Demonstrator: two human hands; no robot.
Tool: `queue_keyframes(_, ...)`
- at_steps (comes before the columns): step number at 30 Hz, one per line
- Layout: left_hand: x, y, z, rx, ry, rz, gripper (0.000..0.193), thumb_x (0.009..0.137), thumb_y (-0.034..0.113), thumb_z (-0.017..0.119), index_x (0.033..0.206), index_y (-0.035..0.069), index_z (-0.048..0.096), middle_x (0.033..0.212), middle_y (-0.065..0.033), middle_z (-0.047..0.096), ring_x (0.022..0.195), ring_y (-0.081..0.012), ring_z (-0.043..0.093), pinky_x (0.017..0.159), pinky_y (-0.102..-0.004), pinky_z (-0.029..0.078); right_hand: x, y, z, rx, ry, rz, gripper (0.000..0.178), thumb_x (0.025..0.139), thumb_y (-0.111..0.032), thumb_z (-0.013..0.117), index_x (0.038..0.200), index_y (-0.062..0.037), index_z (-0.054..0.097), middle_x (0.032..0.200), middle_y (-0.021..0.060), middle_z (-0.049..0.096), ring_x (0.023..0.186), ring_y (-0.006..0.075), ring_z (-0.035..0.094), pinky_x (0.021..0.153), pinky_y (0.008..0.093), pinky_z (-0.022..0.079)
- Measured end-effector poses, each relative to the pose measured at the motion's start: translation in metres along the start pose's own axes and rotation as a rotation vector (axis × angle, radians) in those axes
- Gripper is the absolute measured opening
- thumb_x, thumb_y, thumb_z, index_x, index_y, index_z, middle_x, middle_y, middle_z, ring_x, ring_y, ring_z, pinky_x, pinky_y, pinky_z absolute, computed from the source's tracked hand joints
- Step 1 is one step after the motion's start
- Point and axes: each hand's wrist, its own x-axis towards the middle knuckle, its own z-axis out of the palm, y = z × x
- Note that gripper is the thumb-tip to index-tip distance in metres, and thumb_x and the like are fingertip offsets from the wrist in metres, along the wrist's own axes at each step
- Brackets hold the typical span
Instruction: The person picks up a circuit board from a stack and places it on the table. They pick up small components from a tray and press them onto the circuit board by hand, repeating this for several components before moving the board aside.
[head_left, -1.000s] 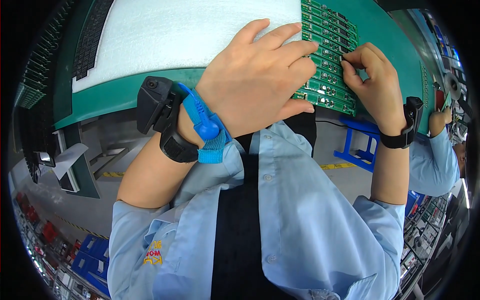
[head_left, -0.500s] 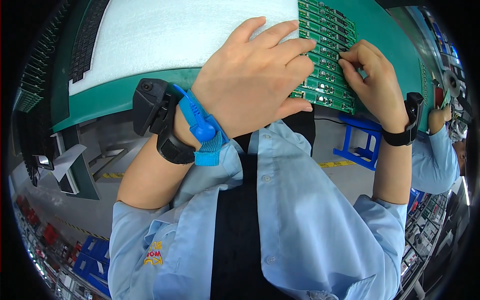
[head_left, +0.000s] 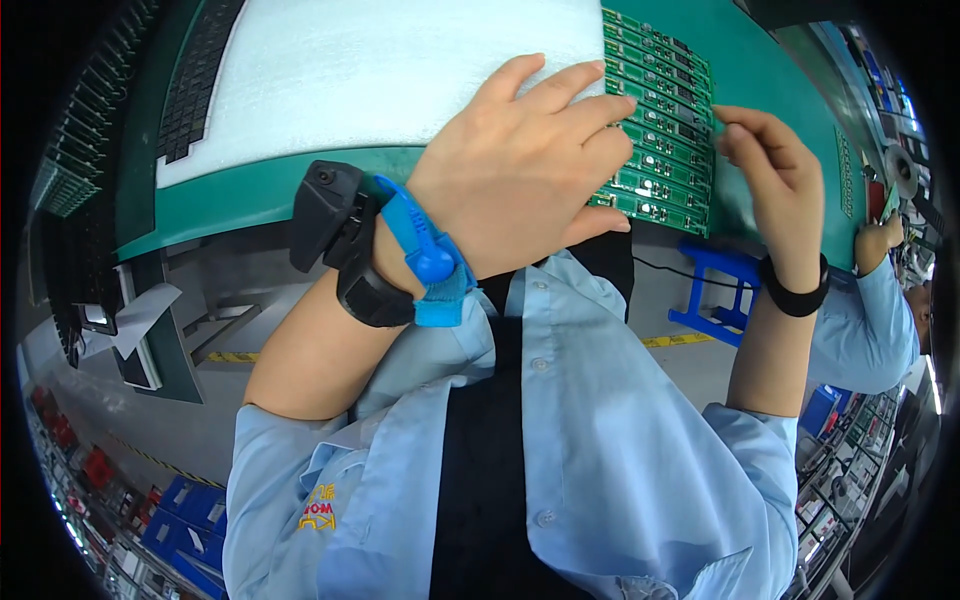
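A panel of several narrow green circuit boards (head_left: 660, 130) lies on the green table mat, its left edge beside a white foam sheet (head_left: 330, 80). My left hand (head_left: 520, 165) rests palm down with fingers spread, its fingertips over the left ends of the boards and the foam's edge. A blue wrist strap (head_left: 430, 262) with a cord circles that wrist. At the right edge of the boards is my right hand (head_left: 780, 170), thumb and forefinger brought together in a pinch. Whatever may be between those fingertips is too small to make out.
A black gridded strip (head_left: 195, 95) borders the foam on the left. Beyond it stand racked boards (head_left: 75, 150). Under the table's front edge is a blue stool (head_left: 705, 290). Another person's arm (head_left: 870, 310) reaches in at the far right, near a reel (head_left: 900, 170).
My right hand has drawn back to the right, from over the boards to their right edge. My left hand stays spread over the boards' left side.
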Motion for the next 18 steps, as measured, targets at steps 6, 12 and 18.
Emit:
queue_keyframes(6, 0.000, 0.000, -0.002, -0.027, 0.038, 0.037, 0.045, 0.075, 0.042, 0.075, 0.107, 0.012, 0.065, 0.127, -0.0038, 0.059, 0.127, -0.0270, 0.048, 0.108, -0.0454, 0.034, 0.033, -0.060, -0.009, 0.214, 0.018, -0.241, 0.020, 0.097, -0.008, 0.057, 0.112, 0.0010, 0.066, 0.095, 0.0018, 0.066, 0.089, 0.0087, 0.059, 0.079, 0.0236, 0.046)
queue_keyframes(12, -0.009, -0.005, -0.004, -0.053, 0.057, 0.022, 0.051, 0.077, 0.042, 0.073, 0.113, 0.008, 0.064, 0.127, -0.0101, 0.059, 0.126, -0.0333, 0.049, 0.107, -0.0442, 0.036, 0.090, -0.164, 0.081, -0.036, -0.266, -0.666, 0.018, 0.091, -0.011, 0.062, 0.106, -0.0017, 0.067, 0.093, 0.0060, 0.066, 0.088, 0.0153, 0.063, 0.078, 0.0258, 0.048)
queue_keyframes(18, -0.012, -0.008, 0.004, -0.259, 0.088, 0.043, 0.053, 0.092, 0.038, 0.059, 0.134, 0.009, 0.051, 0.140, -0.0137, 0.050, 0.131, -0.0320, 0.043, 0.109, -0.0433, 0.035, 0.130, -0.193, 0.184, -0.205, -0.222, -0.900, 0.022, 0.086, -0.019, 0.067, 0.100, -0.0023, 0.068, 0.098, 0.0144, 0.066, 0.090, 0.0317, 0.064, 0.078, 0.0378, 0.052)
